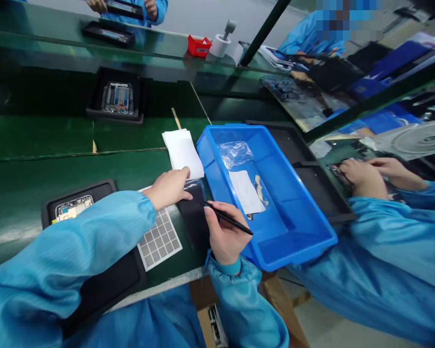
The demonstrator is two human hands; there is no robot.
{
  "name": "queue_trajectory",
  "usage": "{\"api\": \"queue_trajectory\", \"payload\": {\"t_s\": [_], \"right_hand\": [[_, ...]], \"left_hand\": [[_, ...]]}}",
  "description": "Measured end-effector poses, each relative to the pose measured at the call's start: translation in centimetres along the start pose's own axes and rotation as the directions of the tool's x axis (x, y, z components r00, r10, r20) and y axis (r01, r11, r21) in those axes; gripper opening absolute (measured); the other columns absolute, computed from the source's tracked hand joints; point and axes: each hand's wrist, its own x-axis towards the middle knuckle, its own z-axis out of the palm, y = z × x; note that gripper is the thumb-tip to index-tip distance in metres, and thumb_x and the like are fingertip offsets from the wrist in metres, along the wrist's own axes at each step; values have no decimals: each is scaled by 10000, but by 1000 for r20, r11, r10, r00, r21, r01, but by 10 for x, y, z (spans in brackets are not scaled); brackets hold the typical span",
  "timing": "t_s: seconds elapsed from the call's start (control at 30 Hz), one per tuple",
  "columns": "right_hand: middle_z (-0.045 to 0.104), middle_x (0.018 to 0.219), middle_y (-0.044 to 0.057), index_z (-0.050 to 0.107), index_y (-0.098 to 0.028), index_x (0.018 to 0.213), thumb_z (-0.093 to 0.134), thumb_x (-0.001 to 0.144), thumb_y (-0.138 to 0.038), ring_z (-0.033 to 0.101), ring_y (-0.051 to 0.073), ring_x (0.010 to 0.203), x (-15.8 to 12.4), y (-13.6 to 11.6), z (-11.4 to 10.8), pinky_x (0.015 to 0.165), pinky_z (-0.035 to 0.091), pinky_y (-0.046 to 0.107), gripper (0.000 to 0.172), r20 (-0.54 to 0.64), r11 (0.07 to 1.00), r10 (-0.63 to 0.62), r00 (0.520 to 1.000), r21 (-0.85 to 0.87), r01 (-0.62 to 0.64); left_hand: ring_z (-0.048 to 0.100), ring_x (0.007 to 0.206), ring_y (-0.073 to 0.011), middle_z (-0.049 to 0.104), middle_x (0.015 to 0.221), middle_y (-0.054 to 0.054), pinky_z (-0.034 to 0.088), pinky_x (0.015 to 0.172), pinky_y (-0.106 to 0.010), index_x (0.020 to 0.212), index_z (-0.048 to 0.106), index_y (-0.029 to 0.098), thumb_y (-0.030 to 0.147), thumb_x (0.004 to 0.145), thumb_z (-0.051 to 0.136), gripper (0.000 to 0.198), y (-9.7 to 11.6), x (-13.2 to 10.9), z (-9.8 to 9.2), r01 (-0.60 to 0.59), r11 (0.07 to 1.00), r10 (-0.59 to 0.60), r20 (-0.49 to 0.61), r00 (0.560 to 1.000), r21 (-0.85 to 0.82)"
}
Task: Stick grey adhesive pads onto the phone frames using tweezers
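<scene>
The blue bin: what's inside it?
Inside the blue bin lie crumpled clear plastic, a white paper and a pale strip. A dark bit peeks from the paper's edge; anything fully underneath is hidden.

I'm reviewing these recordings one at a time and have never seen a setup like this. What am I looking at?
There is no machine arm here: these are a person's own bare hands, seen in one picture from a camera on their head, looking forward and down.

The right hand holds a slim black tool, its tip over a dark sheet. The left hand reaches across with its fingers spread near that sheet. Below it lies a sheet of grey squares.

Also on the green bench are white papers, a blue bin and, at the left, a black tray with an electronic part. The hands at the far right belong to a co-worker.
</scene>
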Motion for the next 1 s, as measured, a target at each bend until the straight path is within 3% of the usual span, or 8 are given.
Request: {"api": "queue_trajectory", "payload": {"t_s": [0.13,0.23,0.4,0.57,1.0], "right_hand": [[731,889,52,677,-216,885,758,824,-257,726,219,862,10,0,6,849,607,416,110,29,1000,10,1000,27,-11],[730,889,43,680,-221,896,767,817,-217,720,209,856,16,0,10,842,600,407,117,35,998,-24,999,61,22],[736,872,33,687,-241,894,758,820,-180,728,249,940,22,0,15,924,577,495,119,42,988,-105,994,119,99],[740,873,27,699,-245,912,752,817,-132,730,265,982,25,1,16,959,564,525,157,73,980,-142,987,151,129],[767,876,34,722,-246,919,776,801,-118,731,255,940,26,8,15,917,579,505,182,128,973,-188,974,157,167]], "left_hand": [[688,953,-245,737,1005,-59,501,797,-314,1041,664,190,262,837,737,229,-6,-8,0,-27,997,23,-49,999,-70],[694,888,-216,757,958,-35,492,794,-303,1011,718,206,269,877,694,150,-7,-13,-3,-44,990,32,-86,996,-135],[685,775,-184,770,878,-9,477,722,-279,982,762,228,320,903,662,158,-9,-31,-10,-46,971,16,-128,992,-236],[695,800,-178,775,892,4,482,727,-268,964,772,230,309,906,650,156,-10,-44,-9,-44,944,-6,-149,989,-326],[705,799,-172,777,870,11,480,734,-257,943,782,239,287,907,659,137,-14,-46,-2,-61,944,1,-184,983,-324]]}}
